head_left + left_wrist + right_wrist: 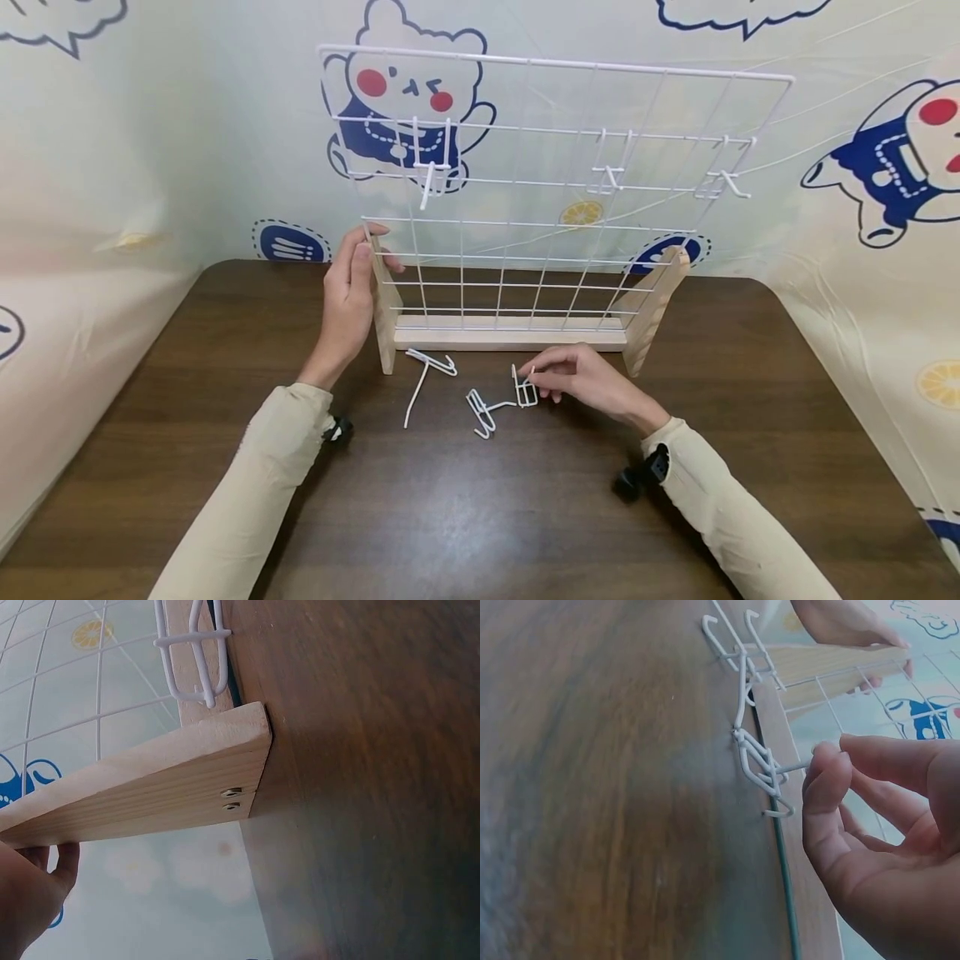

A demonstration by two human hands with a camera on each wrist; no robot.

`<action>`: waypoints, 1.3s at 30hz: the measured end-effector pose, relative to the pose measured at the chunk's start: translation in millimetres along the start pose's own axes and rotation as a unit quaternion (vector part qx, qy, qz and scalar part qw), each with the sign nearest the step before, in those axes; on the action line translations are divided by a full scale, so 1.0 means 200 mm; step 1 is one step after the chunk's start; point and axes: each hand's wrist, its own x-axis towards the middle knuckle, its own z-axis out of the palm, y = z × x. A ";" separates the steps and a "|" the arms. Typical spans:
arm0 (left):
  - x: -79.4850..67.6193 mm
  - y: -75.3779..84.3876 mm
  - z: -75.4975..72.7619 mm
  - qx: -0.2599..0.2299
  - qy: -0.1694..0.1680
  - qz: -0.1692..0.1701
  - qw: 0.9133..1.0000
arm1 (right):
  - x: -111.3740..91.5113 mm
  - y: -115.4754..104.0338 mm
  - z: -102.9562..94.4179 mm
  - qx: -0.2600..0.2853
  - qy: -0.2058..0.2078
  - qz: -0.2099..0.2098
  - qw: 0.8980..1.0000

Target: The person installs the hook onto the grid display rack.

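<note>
Head view: the left hand (348, 287), left of centre, is holding the upper part of a pale, slanted wooden side support (386, 325), its grip clamping round the edge; the right hand (585, 379), right of centre, is pinching a white wire hook with a boxy frame (527, 394), thumb and fingertips meeting on its rod; this hook is occupying the area just below and right of the frame's centre, its contact with the dark brown wooden tabletop (465, 517) remaining unclear; two loose white wire hooks (417, 392) are lying to its left; a white wire grid panel (501, 286) is spanning the upper centre, three mounted white wire hooks (431, 177) hanging from its upper rows.
</note>
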 end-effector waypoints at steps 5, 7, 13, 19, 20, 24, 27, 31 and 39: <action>0.00 0.00 0.00 -0.003 -0.001 0.003 1.000 | 0.00 0.00 0.01 -0.063 0.010 -0.022 0.998; 0.00 0.00 0.00 -0.004 0.000 0.002 1.000 | 0.00 -0.03 0.02 -0.076 0.013 -0.020 0.997; 0.00 -0.01 0.00 -0.007 0.000 0.003 1.000 | -0.01 -0.04 0.00 -0.063 -0.001 -0.020 0.998; 0.00 0.00 0.00 -0.006 0.001 0.001 1.000 | -0.02 -0.08 -0.03 -0.046 -0.001 -0.037 0.998; 0.00 0.00 0.00 -0.003 0.001 0.001 1.000 | -0.03 -0.09 -0.04 -0.043 0.001 -0.038 0.998; 0.01 0.00 0.00 0.006 0.001 0.002 1.000 | -0.05 -0.12 -0.06 -0.041 0.011 -0.042 0.998; 0.01 0.00 0.00 0.008 0.000 0.001 1.000 | -0.06 -0.15 -0.08 -0.045 0.019 -0.048 0.998; 0.00 0.01 0.01 0.007 -0.002 0.003 1.000 | -0.08 -0.19 -0.10 -0.050 0.033 -0.056 0.997; -0.01 0.14 0.03 0.007 -0.002 0.015 1.000 | -0.11 -0.22 -0.15 -0.060 0.047 -0.075 0.994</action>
